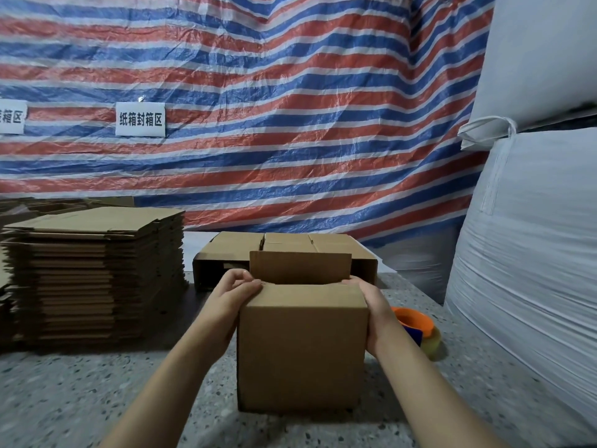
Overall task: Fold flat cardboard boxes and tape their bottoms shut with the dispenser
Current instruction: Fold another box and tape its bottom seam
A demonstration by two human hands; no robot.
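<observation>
Two hands hold one erected cardboard box [302,347] that stands upright on the speckled counter [64,399], near its front edge and in the middle of the view. Its open end faces up, its taller axis runs vertically, and one broad brown face turns toward the camera. The far top flap [300,267] stands upright, while the near flap is folded down flat across the opening. Directly behind it, just apart, a second box [284,253] lies on the counter with its flaps closed on top. To the left stands a tall stack of flat boxes [93,276], well apart from the held box. To the right, partly hidden behind the right wrist, sits an orange tape dispenser [416,324] with a clear roll. Big white sacks [533,237] crowd the right side, and a red, white and blue striped tarp [258,108] with a white sign [140,119] hangs behind. The left hand [234,297] curls its fingers over the upper left corner, its grip clamped on the box; the right hand [371,305] clasps the upper right edge likewise.
</observation>
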